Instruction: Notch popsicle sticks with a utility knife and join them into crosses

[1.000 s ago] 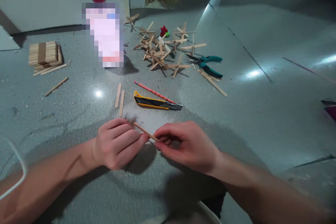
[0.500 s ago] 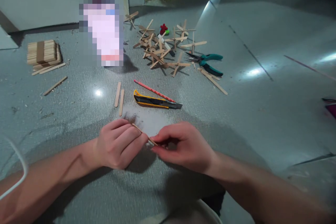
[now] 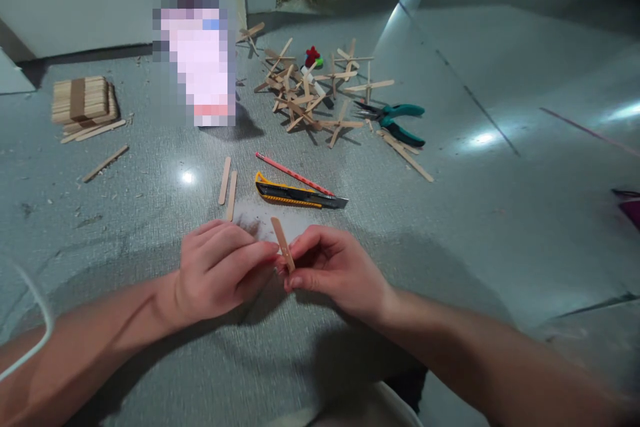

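Observation:
A wooden craft stick (image 3: 283,242) stands tilted between my hands, its broad face turned up, with small pale marks midway along it. My right hand (image 3: 340,270) pinches its lower end between thumb and fingers. From the other side, the closed fingers of my left hand (image 3: 225,267) meet the stick's left edge; the left thumb is mostly hidden. Just beyond my left hand lie two loose craft sticks (image 3: 225,181). A yellow and black utility knife (image 3: 295,192) with its blade out rests past the hands, beside a red pencil (image 3: 293,172).
Farther back are a pile of crossed craft sticks (image 3: 300,103), teal-handled pliers (image 3: 400,121) and a red-capped bottle (image 3: 205,67), its label blurred. A banded craft stick bundle (image 3: 93,100) lies at left. A white cable (image 3: 43,307) crosses my left forearm.
The craft stick has turned from lying nearly edge-on to standing more upright with its face showing. My left fingers have loosened from around it and drawn back slightly left.

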Demonstrator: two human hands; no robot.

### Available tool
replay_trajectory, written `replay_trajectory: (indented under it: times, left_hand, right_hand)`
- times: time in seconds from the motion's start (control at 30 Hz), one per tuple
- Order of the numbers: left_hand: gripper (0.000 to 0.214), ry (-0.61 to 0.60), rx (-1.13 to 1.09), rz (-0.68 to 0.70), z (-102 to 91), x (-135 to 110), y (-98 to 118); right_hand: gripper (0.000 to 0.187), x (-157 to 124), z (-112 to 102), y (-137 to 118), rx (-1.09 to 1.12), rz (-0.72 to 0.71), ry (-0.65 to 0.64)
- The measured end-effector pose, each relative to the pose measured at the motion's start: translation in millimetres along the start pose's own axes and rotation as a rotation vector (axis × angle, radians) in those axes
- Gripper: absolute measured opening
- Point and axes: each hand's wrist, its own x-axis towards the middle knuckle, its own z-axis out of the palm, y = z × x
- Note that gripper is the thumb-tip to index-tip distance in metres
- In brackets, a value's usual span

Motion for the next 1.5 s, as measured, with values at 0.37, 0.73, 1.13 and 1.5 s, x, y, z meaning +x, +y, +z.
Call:
replay_trajectory:
  times: [0.37, 0.73, 1.13, 1.5]
  left_hand:
    - [0.016, -0.017, -0.189, -0.114, -0.1, -4.0, 3.8]
    - [0.007, -0.019, -0.480, -0.488, 5.4, -1.0, 13.6]
    - [0.004, -0.089, -0.693, -0.640, 12.5, -2.5, 11.5]
    - [0.012, 0.024, -0.834, -0.861, 13.7, 4.8, 22.4]
  right_hand:
    - [0.027, 1.1, 0.3, 10.3, -0.130, -0.143, 0.061]
    - [0.026, -0.4, 6.3, 8.2, -0.478, -0.364, 0.125]
    - [0.020, -1.5, 3.3, -10.7, -0.766, -0.582, 0.230]
    - [0.016, 0.5, 2.4, -2.3, -0.888, -0.640, 0.200]
